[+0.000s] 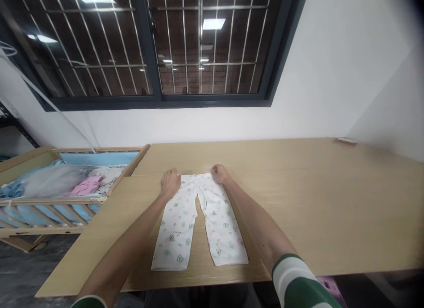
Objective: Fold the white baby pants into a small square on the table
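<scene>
White pants [180, 228] with a small printed pattern lie flat on the wooden table, waistband toward the wall and the two legs spread toward me. My left hand [171, 182] is closed at the left end of the waistband. At the right end of the waistband, my right hand [219, 173] pinches the cloth with its fingers together.
The table [318, 202] stretches far to the right and back to the white wall below a barred window [212, 47]. A wooden crib [49, 206] holding bedding and pink cloth [88, 185] stands at the left. A small flat object [346, 141] lies by the wall at the back right.
</scene>
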A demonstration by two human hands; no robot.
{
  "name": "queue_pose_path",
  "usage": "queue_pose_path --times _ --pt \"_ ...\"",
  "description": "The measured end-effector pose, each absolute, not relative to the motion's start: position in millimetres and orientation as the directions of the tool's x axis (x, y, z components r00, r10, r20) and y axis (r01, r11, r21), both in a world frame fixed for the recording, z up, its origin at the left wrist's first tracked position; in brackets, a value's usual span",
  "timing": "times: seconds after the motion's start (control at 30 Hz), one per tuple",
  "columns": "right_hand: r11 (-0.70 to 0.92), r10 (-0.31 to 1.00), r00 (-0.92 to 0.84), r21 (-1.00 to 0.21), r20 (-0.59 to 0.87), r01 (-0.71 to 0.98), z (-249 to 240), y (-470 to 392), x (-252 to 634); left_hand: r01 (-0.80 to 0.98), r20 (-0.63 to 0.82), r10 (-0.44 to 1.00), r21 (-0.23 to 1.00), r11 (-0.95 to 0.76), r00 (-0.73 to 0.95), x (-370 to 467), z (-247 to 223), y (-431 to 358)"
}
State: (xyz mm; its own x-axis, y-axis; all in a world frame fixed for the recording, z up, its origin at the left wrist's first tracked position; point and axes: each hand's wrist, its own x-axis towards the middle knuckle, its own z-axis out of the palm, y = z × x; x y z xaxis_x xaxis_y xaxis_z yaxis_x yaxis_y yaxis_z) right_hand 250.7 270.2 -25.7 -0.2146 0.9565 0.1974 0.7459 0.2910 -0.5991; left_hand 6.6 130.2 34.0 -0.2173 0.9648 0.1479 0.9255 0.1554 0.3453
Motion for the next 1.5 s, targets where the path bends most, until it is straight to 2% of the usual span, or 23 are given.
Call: queue_pose_path --times 0.17,0.27,0.37,0.57,0.9,1.03,1.33,1.5 --pt "0.247 0.969 -0.166 -0.662 0.183 0.707 -23.2 268.6 252.6 0.917 0.075 0.991 0.376 -0.132 0.112 84.1 54.8 55.7" --pt "0.221 0.975 -0.142 -0.698 0.17 0.682 -24.9 266.2 253.8 0.846 -0.031 0.923 0.413 -0.337 0.383 132.9 50.9 -7.5" --pt "0.199 0.98 -0.121 -0.724 0.159 0.66 -26.9 265.1 255.0 0.812 -0.084 0.866 0.403 -0.422 0.492 168.7 40.7 -52.7" --pt "0.194 0.981 -0.11 -0.755 0.161 0.627 -28.6 262.7 259.6 0.868 -0.176 0.895 0.378 -0.323 0.41 194.4 29.5 -65.5" --pt "0.166 0.986 -0.077 -0.804 0.149 0.571 -25.8 259.5 259.6 0.873 -0.125 0.916 0.375 -0.312 0.381 189.5 21.7 -62.4" --pt "0.156 0.987 -0.065 -0.809 0.145 0.566 -12.5 257.9 258.8 0.849 -0.074 0.935 0.45 -0.279 0.346 182.7 21.1 -66.9" --pt "0.128 0.991 -0.038 -0.811 0.13 0.571 30.1 249.3 218.5 0.67 0.037 0.99 0.733 -0.118 0.134 123.8 41.9 -90.0" --pt "0.161 0.986 -0.066 -0.792 0.151 0.589 43.0 248.1 171.7 0.646 0.005 1.0 0.763 -0.001 -0.003 74.8 42.0 -111.4"
